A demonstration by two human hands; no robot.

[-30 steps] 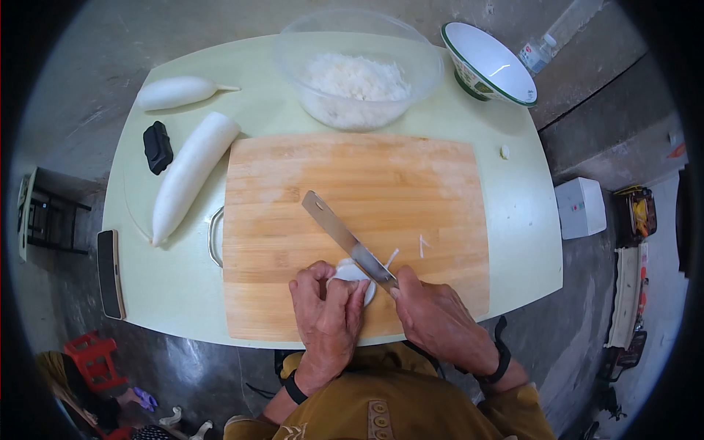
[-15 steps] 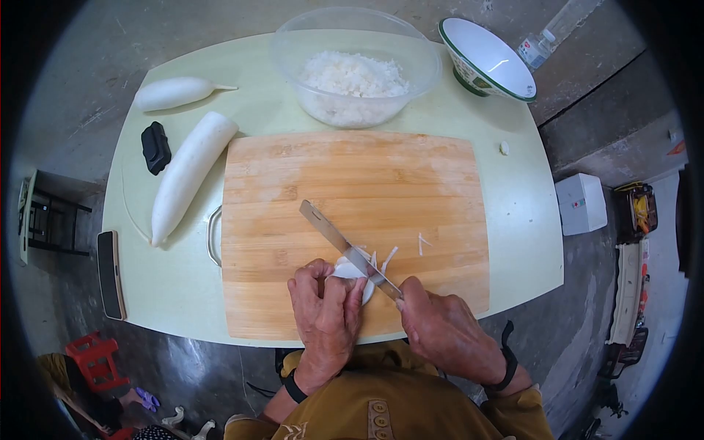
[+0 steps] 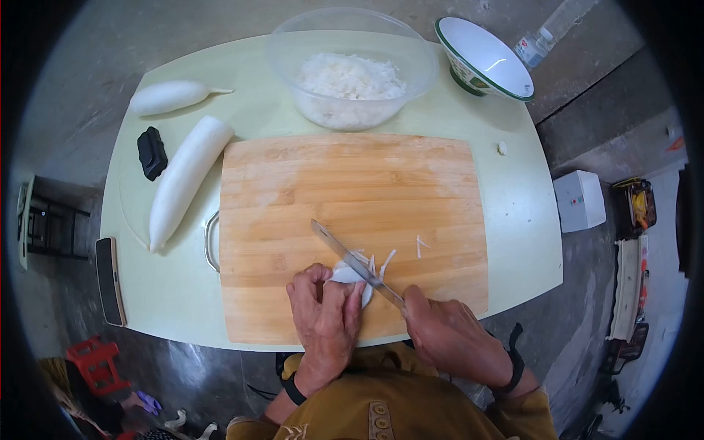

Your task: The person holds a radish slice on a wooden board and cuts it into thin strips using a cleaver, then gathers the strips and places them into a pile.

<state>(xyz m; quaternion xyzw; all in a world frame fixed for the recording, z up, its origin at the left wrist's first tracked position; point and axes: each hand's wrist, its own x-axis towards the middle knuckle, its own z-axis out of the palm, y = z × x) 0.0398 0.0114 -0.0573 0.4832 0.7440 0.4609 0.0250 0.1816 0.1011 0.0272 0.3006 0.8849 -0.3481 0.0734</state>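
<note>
My left hand (image 3: 326,315) presses white radish slices (image 3: 346,274) onto the wooden cutting board (image 3: 352,176), its fingers curled over them near the front edge. In my right hand (image 3: 451,334) is the handle of a kitchen knife (image 3: 343,251). The blade slants across the slices, right beside my left fingertips, with its tip pointing away to the left. Thin radish strips (image 3: 387,262) lie just past the blade. A couple of loose shreds (image 3: 419,246) rest further right on the board.
Shredded radish (image 3: 350,79) fills part of a clear plastic bowl (image 3: 287,70) behind the board. Left are a large white radish (image 3: 187,183), a smaller one (image 3: 170,97), a black case (image 3: 152,154) and a phone (image 3: 110,281). A green-rimmed bowl (image 3: 488,59) stands back right. Another person (image 3: 88,400) sits lower left.
The knife has slid back toward my body and slightly right, its tip now nearer the slices. My left hand keeps its hold on the slices.
</note>
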